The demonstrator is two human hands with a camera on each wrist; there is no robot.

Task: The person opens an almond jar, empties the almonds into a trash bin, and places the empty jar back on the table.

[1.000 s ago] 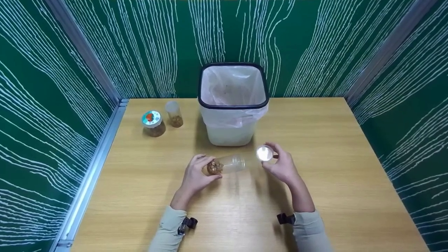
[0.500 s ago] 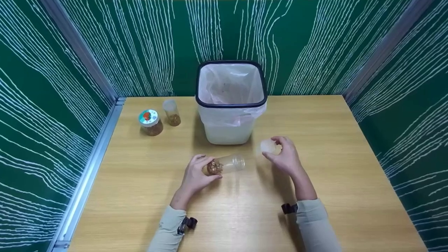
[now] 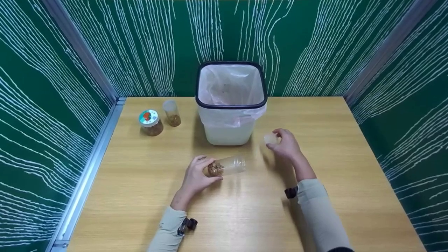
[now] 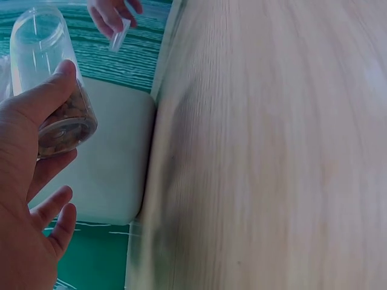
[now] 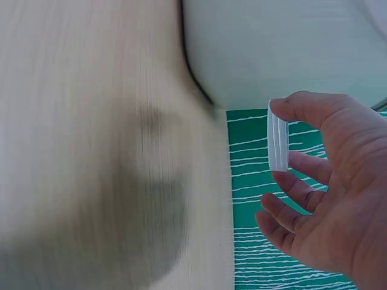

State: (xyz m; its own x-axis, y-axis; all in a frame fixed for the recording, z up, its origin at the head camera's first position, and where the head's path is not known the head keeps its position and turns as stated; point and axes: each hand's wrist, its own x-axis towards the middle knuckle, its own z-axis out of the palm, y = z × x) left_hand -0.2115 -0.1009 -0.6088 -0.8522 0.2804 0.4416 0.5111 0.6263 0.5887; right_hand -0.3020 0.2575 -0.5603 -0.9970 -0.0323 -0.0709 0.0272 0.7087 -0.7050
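My left hand [image 3: 196, 176] grips a clear plastic jar [image 3: 229, 166] by its base end, thumb and fingers around it. The jar is tilted nearly on its side with its uncapped mouth toward the right, and small brown pieces [image 3: 215, 168] lie gathered at its base. In the left wrist view the clear jar [image 4: 45, 36] shows above the thumb. Off to the right, my right hand [image 3: 287, 144] pinches a round translucent white lid [image 3: 270, 139] between thumb and fingers. Seen edge-on in the right wrist view, the lid [image 5: 278, 142] has a ridged side.
A white bin [image 3: 229, 131] with a black rim and a plastic liner stands at the back middle. Left of it are a capped clear jar [image 3: 171, 110] with brown contents and a short jar [image 3: 151, 124] with a colourful lid. Green walls surround the wooden table [image 3: 224, 217].
My right hand has moved away from the jar, back and to the right, turning the lid as it went. The left hand and its jar have hardly moved.
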